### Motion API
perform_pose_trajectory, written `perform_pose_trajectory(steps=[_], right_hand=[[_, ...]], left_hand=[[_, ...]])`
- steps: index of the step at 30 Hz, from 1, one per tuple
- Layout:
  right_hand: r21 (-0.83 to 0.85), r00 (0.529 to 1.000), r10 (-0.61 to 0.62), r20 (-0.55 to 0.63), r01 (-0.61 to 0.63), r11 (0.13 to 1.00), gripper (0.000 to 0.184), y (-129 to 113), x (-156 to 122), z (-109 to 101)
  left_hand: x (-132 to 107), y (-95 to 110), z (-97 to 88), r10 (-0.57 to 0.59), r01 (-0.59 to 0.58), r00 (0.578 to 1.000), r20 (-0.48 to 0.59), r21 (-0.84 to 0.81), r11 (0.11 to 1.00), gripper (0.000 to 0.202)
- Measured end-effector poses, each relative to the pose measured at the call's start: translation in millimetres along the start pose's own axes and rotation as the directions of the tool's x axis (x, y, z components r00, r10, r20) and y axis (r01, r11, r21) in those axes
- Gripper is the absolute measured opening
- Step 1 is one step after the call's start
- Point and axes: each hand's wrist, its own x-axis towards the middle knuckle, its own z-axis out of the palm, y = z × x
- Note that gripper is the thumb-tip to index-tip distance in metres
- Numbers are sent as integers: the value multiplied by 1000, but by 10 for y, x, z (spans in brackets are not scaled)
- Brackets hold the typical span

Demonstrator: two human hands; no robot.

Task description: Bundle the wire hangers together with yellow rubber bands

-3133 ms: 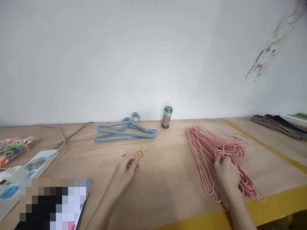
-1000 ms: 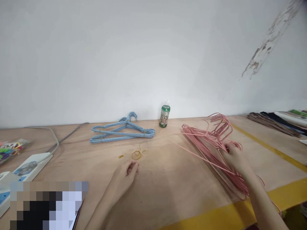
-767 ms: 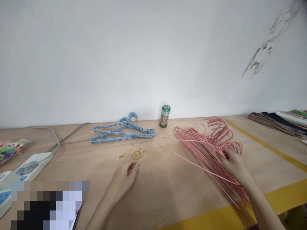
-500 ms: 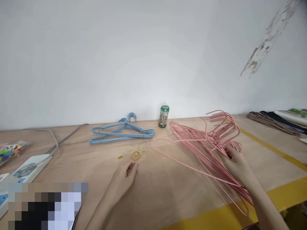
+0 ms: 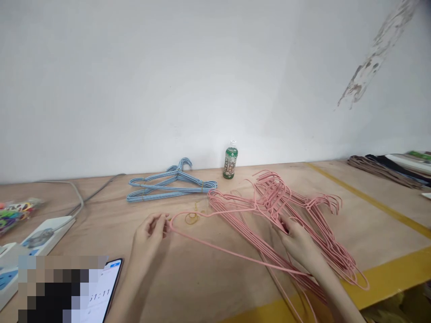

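My right hand (image 5: 298, 242) is closed on a stack of pink wire hangers (image 5: 256, 211) near their necks, the stack fanned out leftward across the plywood table (image 5: 215, 278). More pink hangers (image 5: 330, 242) lie flat to the right of that hand. My left hand (image 5: 151, 229) rests on the table with fingers curled, its fingertips at the left corner of the lowest pink hanger; whether it grips the wire I cannot tell. Yellow rubber bands (image 5: 191, 218) lie just beyond that corner.
A banded bundle of blue hangers (image 5: 171, 184) lies near the wall, with a small green bottle (image 5: 230, 161) to its right. A white power strip (image 5: 37, 237) and its cable, a bag of coloured bands (image 5: 13, 213) and a phone (image 5: 101, 291) sit at the left. Brown and black hangers (image 5: 387, 168) lie far right.
My right hand has swung the pink stack leftward across the table. My left hand moved left and forward to meet the corner of the lowest hanger.
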Motion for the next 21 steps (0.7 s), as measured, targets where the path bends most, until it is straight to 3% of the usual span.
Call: perform_pose_trajectory(steps=[10, 15, 21], right_hand=[[-348, 962, 272, 9, -252, 903, 19, 301, 109, 169], [-437, 951, 306, 42, -258, 862, 28, 381, 140, 239], [-498, 951, 308, 36, -250, 830, 23, 376, 158, 286]], left_hand=[[-25, 12, 97, 11, -12, 998, 67, 14, 1000, 40], [-35, 5, 105, -21, 20, 997, 78, 13, 1000, 39], [-43, 50, 106, -30, 29, 997, 75, 11, 1000, 41]])
